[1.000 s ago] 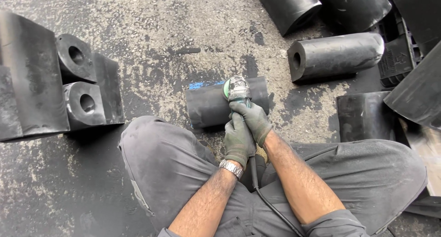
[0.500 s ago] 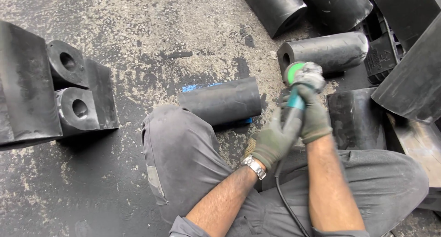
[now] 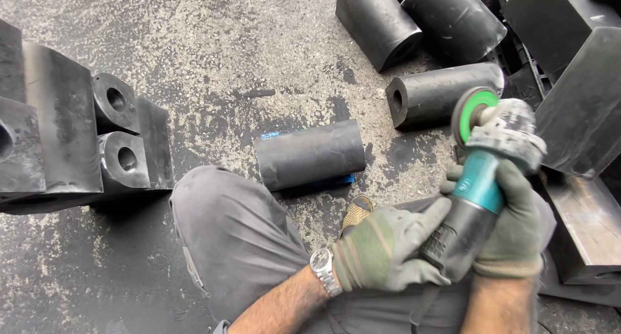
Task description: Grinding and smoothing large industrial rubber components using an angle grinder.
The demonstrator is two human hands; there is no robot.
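Observation:
Both my gloved hands hold an angle grinder (image 3: 490, 172) with a teal body and a green-backed disc, raised at the right. My left hand (image 3: 385, 248) grips its black rear handle; my right hand (image 3: 517, 221) wraps the body near the head. A black rubber cylinder (image 3: 310, 154) lies on the ground in front of my left knee (image 3: 220, 211), resting on a blue strip. The grinder is lifted clear of that cylinder, to its right.
Black rubber blocks with round holes (image 3: 119, 140) stand at the left. More black cylinders (image 3: 443, 94) and blocks (image 3: 582, 107) crowd the upper right. A metal plate (image 3: 588, 227) lies at the right. The concrete ground (image 3: 213, 55) is dusty and stained.
The grinder and both hands have swung from the cylinder out to the right and up toward the camera. The cylinder stays on the ground.

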